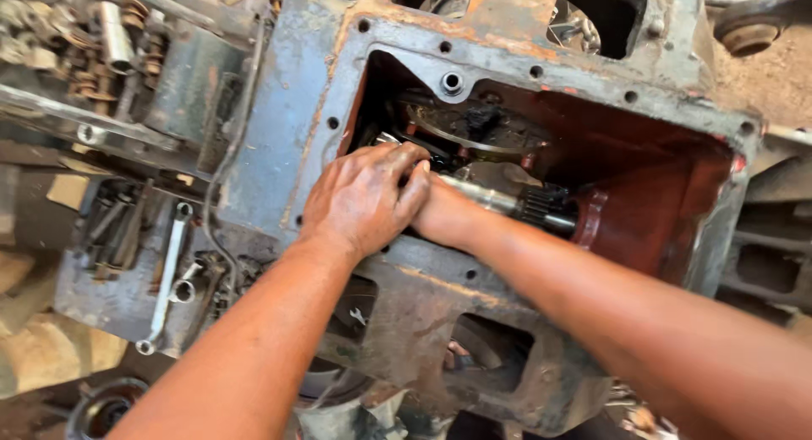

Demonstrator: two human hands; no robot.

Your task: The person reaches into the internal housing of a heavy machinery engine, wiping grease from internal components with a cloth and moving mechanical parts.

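Steel shaft [491, 199], bright and round, lies across the opening of a rusty gearbox housing [296, 93], its splined dark end [541, 206] pointing toward the red-painted inner wall. Both hands meet at its near end: the left hand [359, 199] is curled over the top with the fingers bent down into the cavity, and the right hand [444, 213] comes in from beneath it. Whether either one actually grips the shaft I cannot tell, since the fingertips are hidden behind the left hand. The shaft looks heavy, stiff and probably oily, so I would judge the smooth middle slippery and the splines the surer hold. Behind it sits a large greasy gear [474, 127]. Off to the left, on a flat ledge, rests a long wrench [169, 275] among other dirty tools.
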